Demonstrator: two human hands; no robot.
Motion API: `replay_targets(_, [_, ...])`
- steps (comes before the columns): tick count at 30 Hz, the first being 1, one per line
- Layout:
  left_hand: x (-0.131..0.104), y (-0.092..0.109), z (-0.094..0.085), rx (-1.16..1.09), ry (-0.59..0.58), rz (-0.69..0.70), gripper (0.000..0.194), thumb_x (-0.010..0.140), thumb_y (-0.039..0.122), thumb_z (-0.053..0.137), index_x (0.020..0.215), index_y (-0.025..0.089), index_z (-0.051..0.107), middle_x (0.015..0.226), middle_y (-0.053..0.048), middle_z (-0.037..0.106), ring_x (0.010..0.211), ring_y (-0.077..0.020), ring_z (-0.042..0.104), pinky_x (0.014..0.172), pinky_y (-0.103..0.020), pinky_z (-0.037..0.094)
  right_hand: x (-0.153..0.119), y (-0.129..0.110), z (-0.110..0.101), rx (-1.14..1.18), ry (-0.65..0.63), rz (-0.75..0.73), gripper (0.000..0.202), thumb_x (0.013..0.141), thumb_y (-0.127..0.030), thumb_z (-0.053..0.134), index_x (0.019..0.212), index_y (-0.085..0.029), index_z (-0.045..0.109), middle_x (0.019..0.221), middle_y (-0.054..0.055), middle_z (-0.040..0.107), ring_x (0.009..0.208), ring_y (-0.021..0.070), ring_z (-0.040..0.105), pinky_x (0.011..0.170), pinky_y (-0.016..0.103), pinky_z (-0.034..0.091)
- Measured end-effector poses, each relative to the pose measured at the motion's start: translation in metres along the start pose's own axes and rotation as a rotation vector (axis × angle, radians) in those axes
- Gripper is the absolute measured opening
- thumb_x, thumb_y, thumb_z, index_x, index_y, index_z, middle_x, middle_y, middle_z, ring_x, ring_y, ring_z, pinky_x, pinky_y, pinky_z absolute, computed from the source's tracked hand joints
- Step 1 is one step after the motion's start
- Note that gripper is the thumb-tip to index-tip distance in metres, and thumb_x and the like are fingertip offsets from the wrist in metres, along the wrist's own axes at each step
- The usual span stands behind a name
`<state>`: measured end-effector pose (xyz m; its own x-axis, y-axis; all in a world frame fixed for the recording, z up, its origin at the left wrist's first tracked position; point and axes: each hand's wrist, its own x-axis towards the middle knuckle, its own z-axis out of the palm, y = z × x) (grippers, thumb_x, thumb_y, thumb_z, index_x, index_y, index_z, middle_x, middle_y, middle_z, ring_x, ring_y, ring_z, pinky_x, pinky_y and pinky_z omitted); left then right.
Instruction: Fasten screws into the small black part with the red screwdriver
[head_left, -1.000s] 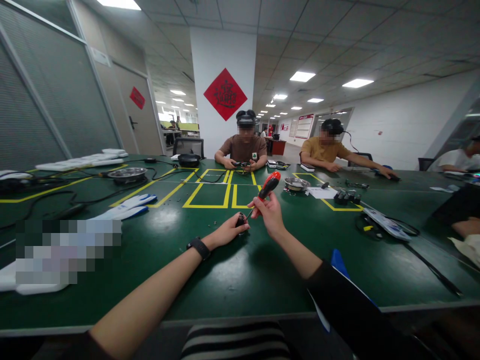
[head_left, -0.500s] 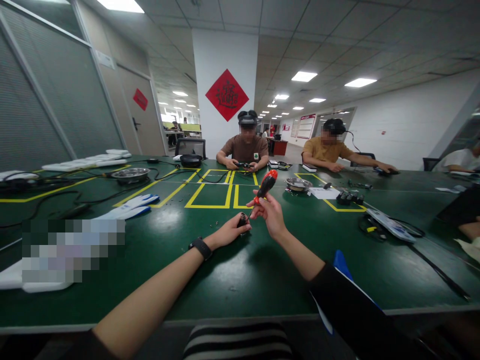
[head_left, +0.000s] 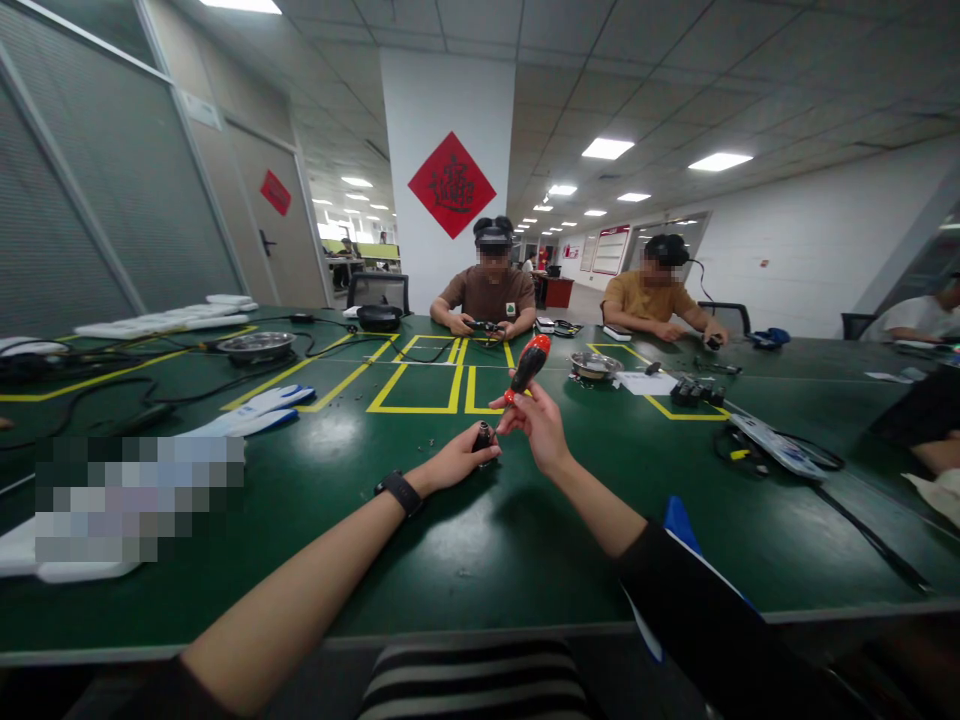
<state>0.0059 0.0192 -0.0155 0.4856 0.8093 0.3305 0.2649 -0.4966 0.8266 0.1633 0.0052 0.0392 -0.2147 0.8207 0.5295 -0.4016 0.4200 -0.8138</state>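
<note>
While the left hand (head_left: 457, 462) pinched the small black part (head_left: 484, 438) on the desk (head_left: 525, 540), the right hand's (head_left: 541, 425) grip, closed on the screwdriver (head_left: 525, 366), had tilted it more upright.

R hand (head_left: 541, 428) grips screwdriver (head_left: 527, 364); L hand (head_left: 457, 462) holds small part (head_left: 484, 437).

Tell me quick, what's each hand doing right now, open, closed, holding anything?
Left hand: closed on a small black part, held on the green table.
Right hand: closed on the red-handled screwdriver.
</note>
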Motion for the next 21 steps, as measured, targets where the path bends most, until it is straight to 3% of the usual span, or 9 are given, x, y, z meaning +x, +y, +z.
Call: replay_targets(21, [-0.0004,0.0028,-0.0003,0.013,-0.001,-0.017,0.024,0.081,0.038,0.051,0.090,0.015,0.050,0.084,-0.001,0.054,0.076,-0.0138,0.049,0.075,-0.029,0.041,-0.0004,-0.0012,0.0026,-0.037,0.017,-0.024,0.026,0.081,-0.032,0.054,0.104,-0.021,0.049,0.080,0.001,0.067,0.049,0.0090,0.058,0.048,0.022,0.048])
